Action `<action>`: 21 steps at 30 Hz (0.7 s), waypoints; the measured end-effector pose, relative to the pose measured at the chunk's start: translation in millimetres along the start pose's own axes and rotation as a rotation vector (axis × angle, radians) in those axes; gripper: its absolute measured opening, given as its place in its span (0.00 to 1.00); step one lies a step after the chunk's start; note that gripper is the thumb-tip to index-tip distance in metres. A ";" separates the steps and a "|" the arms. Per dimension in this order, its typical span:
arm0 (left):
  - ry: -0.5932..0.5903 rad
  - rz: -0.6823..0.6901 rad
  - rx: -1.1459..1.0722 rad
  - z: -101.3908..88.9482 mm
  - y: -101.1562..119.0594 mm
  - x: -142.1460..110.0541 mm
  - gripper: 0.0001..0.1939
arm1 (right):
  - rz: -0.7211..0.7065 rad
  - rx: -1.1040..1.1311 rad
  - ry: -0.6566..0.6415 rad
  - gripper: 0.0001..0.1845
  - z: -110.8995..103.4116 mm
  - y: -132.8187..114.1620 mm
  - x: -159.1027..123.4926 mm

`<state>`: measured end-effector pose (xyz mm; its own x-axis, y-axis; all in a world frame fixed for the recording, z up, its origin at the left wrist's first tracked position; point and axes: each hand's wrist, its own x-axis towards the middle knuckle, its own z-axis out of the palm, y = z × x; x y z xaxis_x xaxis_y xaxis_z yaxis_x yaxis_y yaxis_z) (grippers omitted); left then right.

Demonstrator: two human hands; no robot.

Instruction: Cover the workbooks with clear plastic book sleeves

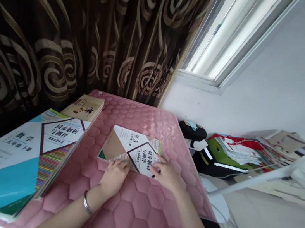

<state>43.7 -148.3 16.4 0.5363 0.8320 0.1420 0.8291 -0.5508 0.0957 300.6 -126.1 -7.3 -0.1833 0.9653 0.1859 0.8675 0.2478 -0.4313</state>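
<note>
A paper workbook [124, 137] with a white, tan and striped cover and Chinese lettering lies on the pink quilted surface [135, 213], turned sideways to me. My left hand [114, 176], a silver bangle at its wrist, has its fingers curled over the near edge of the cover. At the right end, my right hand [168, 172] pinches the workbook's edge, thumb on top. To the left rests a stack of books, topped by a blue and white mathematics workbook [23, 154]. Behind it sits a smaller tan-covered book [84, 106].
A dark patterned curtain [118, 37] hangs along the far left side, beside a window [213, 34]. On the right, past the edge of the pink surface, are a black bag [192, 130], heaped papers and books [231, 150], and a white fan [277, 173] standing on the tiled floor.
</note>
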 end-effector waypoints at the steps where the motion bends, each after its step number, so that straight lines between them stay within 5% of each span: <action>1: -0.012 -0.015 0.020 0.3 4.3 4.7 0.13 | -0.001 -0.025 -0.001 0.13 3.1 -3.5 15.4; 5: -0.016 0.009 0.071 0.7 6.3 16.9 0.13 | 0.037 -0.159 0.036 0.07 17.5 -5.9 72.6; 11: 0.020 0.076 0.098 8.1 -0.6 20.0 0.12 | 0.069 -0.300 0.029 0.15 19.7 5.1 116.3; 16: 0.042 -0.056 0.097 4.2 -21.0 19.6 0.13 | 0.131 -0.346 0.015 0.13 7.0 5.6 112.0; 21: 0.026 -0.323 -0.027 -0.1 -60.6 30.1 0.18 | 0.195 -0.394 0.001 0.10 0.7 -8.2 68.9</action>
<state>9.6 -89.9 15.0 0.2420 0.9621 0.1257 0.9511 -0.2608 0.1655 280.5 -61.5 8.4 0.0013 0.9908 0.1353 0.9960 0.0109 -0.0891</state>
